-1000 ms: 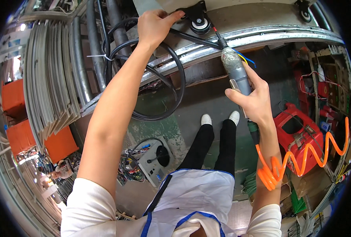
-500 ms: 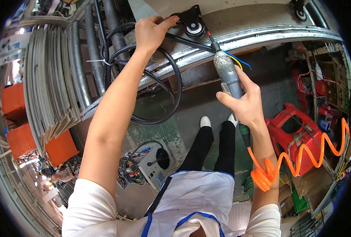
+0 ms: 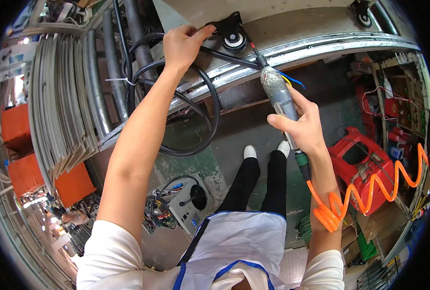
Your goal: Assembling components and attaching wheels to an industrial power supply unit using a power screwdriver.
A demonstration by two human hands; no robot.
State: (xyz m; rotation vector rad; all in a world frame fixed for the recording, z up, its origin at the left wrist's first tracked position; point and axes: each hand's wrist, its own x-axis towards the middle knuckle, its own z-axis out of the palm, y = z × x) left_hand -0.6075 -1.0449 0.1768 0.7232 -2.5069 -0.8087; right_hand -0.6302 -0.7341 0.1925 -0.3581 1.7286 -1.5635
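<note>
My left hand [image 3: 182, 47] pinches the plate of a black swivel caster [image 3: 230, 33], thumb on its near edge and the other fingers partly hidden. The caster lies against the underside of a grey panel, its wheel facing me. In my right hand [image 3: 304, 125] is a grey air screwdriver [image 3: 276, 89], its front end wrapped in clear film. Its thin bit with a red part reaches up to the caster plate's right side; the tip is hard to make out. From its green tail fitting runs an orange coiled air hose [image 3: 371, 193] past my right forearm.
A black cable [image 3: 218, 99] loops below my left hand, its blue and yellow wires [image 3: 294, 82] loose beside the screwdriver. Metal rails [image 3: 331, 47] cross beneath the panel [image 3: 292, 19]. A red plastic case [image 3: 362, 169] sits right; an opened electrical unit [image 3: 188, 205] stands on the floor.
The caster, my left hand and the screwdriver tip sit slightly lower and further left in view. The hose coils have swung a little. Both hands keep their hold.
</note>
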